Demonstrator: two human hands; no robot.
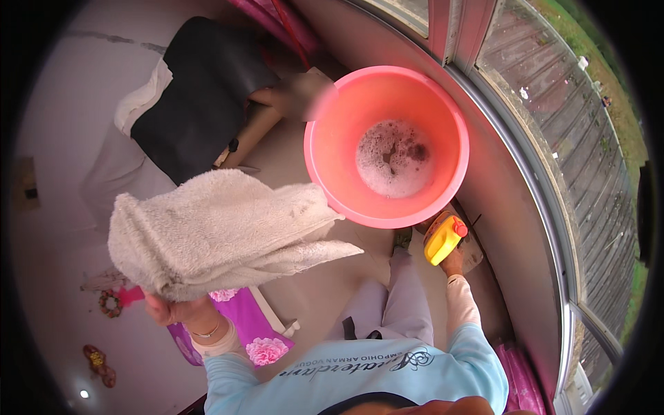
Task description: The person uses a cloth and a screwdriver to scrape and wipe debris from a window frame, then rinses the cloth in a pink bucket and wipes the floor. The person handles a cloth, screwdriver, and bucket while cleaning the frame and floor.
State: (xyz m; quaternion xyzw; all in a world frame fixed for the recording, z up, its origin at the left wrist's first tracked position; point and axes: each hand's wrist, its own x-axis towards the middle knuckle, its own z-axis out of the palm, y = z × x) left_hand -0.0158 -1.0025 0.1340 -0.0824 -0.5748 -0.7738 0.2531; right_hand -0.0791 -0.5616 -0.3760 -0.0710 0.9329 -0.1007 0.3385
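My left hand point(173, 309) holds up a thick white towel point(214, 232), which drapes over the hand and hides most of the fingers. My right hand point(453, 261) reaches down and grips a yellow bottle with a red cap point(443, 237) near the floor. Just above the bottle stands a pink plastic bucket point(325, 138) with soapy, foamy water at its bottom. The towel's right corner hangs close to the bucket's left rim.
Another person in a black top point(200, 90) crouches at the upper left, an arm stretched toward the bucket. A window frame point(526, 194) and sill curve along the right. A purple flowered mat point(252, 332) lies by my legs. Small ornaments point(100, 363) lie on the pale floor.
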